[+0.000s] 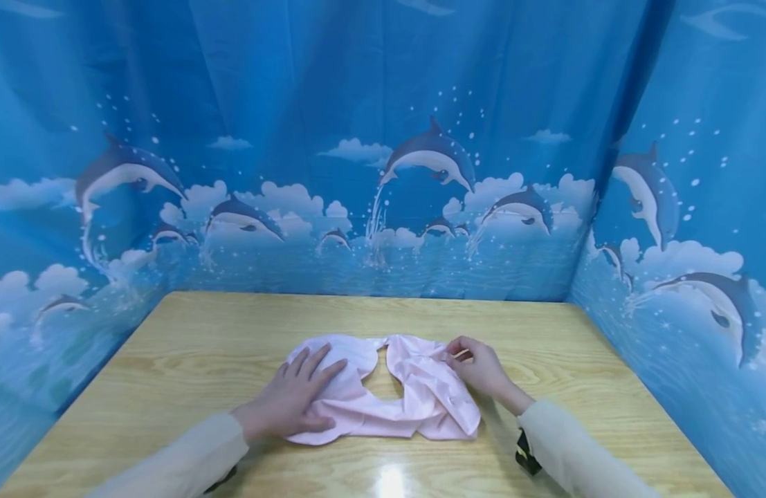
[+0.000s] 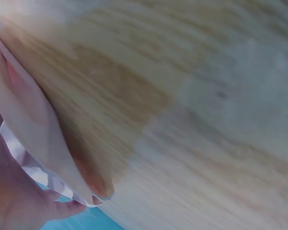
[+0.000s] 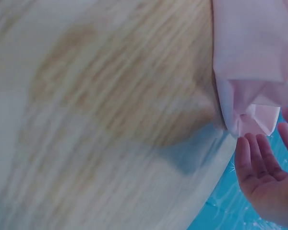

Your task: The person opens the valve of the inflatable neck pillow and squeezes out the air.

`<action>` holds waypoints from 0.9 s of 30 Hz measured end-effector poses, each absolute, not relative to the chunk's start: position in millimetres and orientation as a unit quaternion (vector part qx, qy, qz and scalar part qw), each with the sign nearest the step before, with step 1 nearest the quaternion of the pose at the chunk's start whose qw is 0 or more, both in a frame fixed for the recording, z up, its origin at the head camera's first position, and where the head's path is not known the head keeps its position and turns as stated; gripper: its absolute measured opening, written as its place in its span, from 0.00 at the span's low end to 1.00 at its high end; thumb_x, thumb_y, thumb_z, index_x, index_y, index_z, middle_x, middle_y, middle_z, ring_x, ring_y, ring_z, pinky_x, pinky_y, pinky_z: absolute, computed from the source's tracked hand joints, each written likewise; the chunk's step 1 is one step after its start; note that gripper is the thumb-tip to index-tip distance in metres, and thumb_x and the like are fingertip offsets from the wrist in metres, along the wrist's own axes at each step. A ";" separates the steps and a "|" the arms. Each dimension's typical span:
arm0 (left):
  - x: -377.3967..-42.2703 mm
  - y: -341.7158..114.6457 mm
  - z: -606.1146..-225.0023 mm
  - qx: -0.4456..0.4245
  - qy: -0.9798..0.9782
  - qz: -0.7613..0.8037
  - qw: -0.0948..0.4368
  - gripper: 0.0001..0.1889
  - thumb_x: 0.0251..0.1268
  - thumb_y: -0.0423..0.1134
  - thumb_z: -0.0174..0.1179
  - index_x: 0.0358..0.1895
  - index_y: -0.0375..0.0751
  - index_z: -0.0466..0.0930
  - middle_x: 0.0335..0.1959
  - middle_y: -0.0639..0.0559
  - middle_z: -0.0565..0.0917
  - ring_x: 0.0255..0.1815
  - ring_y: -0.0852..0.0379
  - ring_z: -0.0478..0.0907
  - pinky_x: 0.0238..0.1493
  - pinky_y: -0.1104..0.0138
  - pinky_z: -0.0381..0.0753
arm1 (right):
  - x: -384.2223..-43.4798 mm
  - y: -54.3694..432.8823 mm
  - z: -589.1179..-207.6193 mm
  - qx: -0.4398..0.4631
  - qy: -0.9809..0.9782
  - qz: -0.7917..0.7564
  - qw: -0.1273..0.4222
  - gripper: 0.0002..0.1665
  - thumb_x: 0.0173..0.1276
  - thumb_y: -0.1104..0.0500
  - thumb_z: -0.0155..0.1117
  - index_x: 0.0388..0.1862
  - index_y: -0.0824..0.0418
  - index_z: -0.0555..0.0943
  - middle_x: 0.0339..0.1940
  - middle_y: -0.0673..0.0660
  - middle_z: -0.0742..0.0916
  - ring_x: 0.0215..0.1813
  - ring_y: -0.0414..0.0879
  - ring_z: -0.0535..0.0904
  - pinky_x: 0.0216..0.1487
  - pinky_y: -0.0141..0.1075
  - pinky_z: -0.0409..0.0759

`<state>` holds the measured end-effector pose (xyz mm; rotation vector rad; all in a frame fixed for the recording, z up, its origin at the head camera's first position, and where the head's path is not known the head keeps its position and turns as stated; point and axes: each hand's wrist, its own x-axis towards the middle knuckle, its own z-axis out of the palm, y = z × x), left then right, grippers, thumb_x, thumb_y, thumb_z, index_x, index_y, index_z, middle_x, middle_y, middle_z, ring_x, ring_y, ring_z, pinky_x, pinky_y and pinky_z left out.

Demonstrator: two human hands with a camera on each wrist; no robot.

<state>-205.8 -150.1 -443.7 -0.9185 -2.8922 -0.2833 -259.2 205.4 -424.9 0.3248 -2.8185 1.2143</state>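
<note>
A pale pink bib [image 1: 432, 408] with a rounded neck opening lies creased on the wooden table [image 1: 202, 346]. My left hand [image 1: 302, 394] rests on its left side, palm down and fingers spread. My right hand [image 1: 479, 366] pinches the upper right edge between thumb and fingertips. In the left wrist view, the bib's edge [image 2: 31, 105] rises a little off the tabletop beside part of the left hand [image 2: 19, 201]. Folds of the bib [image 3: 257, 43] hang by the fingers of the right hand [image 3: 266, 177] in the right wrist view. Small snaps show near its right side.
Blue curtains [image 1: 333, 83] printed with dolphins and clouds stand behind and along both sides of the table. The table's far edge [image 1: 370, 297] meets the back curtain. A dark band [image 1: 526, 453] shows under the right sleeve [image 1: 569, 443].
</note>
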 end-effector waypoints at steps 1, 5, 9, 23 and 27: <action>-205.2 -150.2 -443.7 -0.306 -0.947 -0.091 0.048 0.46 0.51 0.69 0.53 0.72 0.58 0.46 0.73 0.40 0.45 0.68 0.28 0.47 0.56 0.32 0.58 | -258.4 205.3 -425.8 0.113 -0.913 0.391 0.033 0.06 0.59 0.64 0.62 0.36 0.61 0.80 0.37 0.56 0.84 0.39 0.49 0.80 0.39 0.35 0.80; -204.4 -149.6 -443.4 -0.319 -0.942 -0.085 0.053 0.45 0.52 0.68 0.53 0.72 0.57 0.47 0.73 0.39 0.46 0.68 0.28 0.47 0.55 0.32 0.58 | -257.5 205.5 -428.5 0.136 -0.910 0.390 0.029 0.08 0.59 0.65 0.61 0.38 0.61 0.81 0.40 0.58 0.84 0.42 0.51 0.80 0.41 0.38 0.79; -204.8 -149.1 -442.8 -0.322 -0.941 -0.082 0.060 0.45 0.51 0.68 0.54 0.72 0.56 0.48 0.73 0.38 0.46 0.67 0.27 0.48 0.54 0.31 0.58 | -259.6 204.9 -429.6 0.128 -0.910 0.395 0.013 0.10 0.60 0.65 0.59 0.41 0.62 0.82 0.44 0.59 0.84 0.45 0.53 0.79 0.44 0.41 0.79; -218.9 -144.8 -444.9 -0.286 -0.953 -0.085 0.048 0.47 0.50 0.71 0.52 0.72 0.56 0.47 0.73 0.39 0.46 0.67 0.26 0.49 0.56 0.31 0.55 | -272.3 207.0 -424.0 0.128 -0.893 0.431 0.023 0.15 0.59 0.69 0.55 0.46 0.68 0.78 0.48 0.63 0.81 0.50 0.56 0.77 0.49 0.43 0.78; -228.0 -144.2 -446.7 -0.272 -0.959 -0.070 0.039 0.48 0.49 0.73 0.50 0.72 0.60 0.44 0.74 0.42 0.44 0.68 0.28 0.47 0.58 0.32 0.54 | -277.1 207.5 -420.8 0.120 -0.891 0.437 0.024 0.18 0.60 0.68 0.56 0.50 0.68 0.75 0.50 0.63 0.79 0.51 0.55 0.76 0.50 0.42 0.79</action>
